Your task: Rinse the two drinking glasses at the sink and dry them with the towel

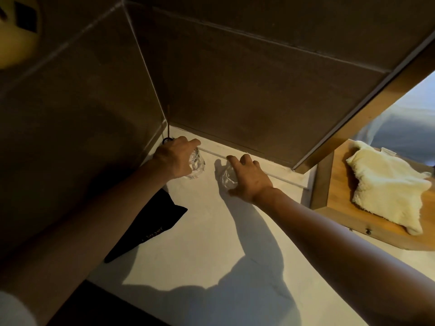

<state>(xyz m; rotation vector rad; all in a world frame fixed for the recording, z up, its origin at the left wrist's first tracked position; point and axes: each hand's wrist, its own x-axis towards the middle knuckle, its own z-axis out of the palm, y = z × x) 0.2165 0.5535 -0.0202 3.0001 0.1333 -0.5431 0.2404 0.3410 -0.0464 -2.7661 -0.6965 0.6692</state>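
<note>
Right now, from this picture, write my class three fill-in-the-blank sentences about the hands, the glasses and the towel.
1. The left hand grips the left glass and the right hand grips the right glass, so ____ glasses are held in all.
2. The black pouch lies on the counter beside the ____ forearm.
3. The cream towel rests on a ____ shelf.

Missing words: two; left; wooden.

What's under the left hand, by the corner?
A clear glass, standing on the white counter; the left hand grips it from above. The hand hides its rim, so its contents cannot be seen. The right hand grips the other glass.
</note>
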